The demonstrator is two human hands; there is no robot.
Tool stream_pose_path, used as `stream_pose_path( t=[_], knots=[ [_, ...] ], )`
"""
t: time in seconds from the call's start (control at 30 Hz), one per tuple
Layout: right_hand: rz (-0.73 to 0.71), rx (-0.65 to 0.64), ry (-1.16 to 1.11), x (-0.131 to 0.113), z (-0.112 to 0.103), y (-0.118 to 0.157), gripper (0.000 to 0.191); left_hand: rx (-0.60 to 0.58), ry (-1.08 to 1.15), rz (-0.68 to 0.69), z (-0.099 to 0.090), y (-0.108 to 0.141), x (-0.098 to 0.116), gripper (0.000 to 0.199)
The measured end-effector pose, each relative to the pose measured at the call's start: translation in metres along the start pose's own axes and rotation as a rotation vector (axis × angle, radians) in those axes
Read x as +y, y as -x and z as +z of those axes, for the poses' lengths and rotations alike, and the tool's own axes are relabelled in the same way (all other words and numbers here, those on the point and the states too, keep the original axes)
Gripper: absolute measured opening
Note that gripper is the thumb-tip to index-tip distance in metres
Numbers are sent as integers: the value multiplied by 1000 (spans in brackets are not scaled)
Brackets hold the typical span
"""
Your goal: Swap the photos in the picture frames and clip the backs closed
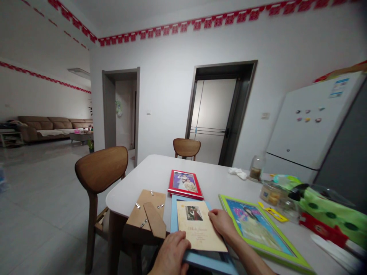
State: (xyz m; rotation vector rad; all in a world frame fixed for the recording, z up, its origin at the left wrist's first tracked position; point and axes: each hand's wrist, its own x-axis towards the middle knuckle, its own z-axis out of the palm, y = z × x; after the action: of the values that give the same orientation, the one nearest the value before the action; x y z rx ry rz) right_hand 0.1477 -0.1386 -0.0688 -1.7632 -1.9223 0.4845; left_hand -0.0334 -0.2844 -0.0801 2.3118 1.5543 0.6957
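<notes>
The head view shows a cream sheet (pixel 197 235) with a small picture and printed lines, lying over the opening of a blue frame (pixel 174 217), directly between the two hands. The left hand (pixel 172 254) is at its near left corner, with fingers loosely bent, also close to the frame's edge. The right hand (pixel 222 223) has its curled fingertips at the far part of the right edge; its thumb is hidden, so I cannot tell if either hand really pinches the paper.

The step in hand is, I judge, the placing of the sheet on the frame. The next move seems to call for light fingers and edges made straight, without bending the paper.

Left of and beyond the left hand lies a brown backing board (pixel 156 196) with metal clips and a stand flap (pixel 155 221). Beyond both hands is a red frame (pixel 185 183); to the right of the right hand, a green frame (pixel 260 225). All rest on the white table (pixel 149 172).
</notes>
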Motion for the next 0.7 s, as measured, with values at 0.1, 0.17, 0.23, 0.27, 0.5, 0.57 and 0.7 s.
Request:
stream_pose_path(
  t=[0.1,0.17,0.23,0.27,0.5,0.57,0.7],
  knots=[
    [-34,33,124,-5,0,8,29,-7,-49,43,5,-1,-5,53],
    [-59,46,195,-8,-1,15,28,-36,-78,63,6,-2,-6,51],
    [-81,56,250,-11,-1,20,26,-65,-107,69,6,-3,-6,49],
    [-92,61,270,-12,0,22,25,-76,-118,69,5,-3,-5,48],
    [-191,3,262,-14,-7,36,33,-51,-131,72,5,-2,-4,52],
    [-258,-64,219,-11,-13,45,38,6,-124,58,6,0,-5,55],
    [-414,-221,119,-6,-24,64,60,126,-139,75,5,4,-4,39]
  ],
)
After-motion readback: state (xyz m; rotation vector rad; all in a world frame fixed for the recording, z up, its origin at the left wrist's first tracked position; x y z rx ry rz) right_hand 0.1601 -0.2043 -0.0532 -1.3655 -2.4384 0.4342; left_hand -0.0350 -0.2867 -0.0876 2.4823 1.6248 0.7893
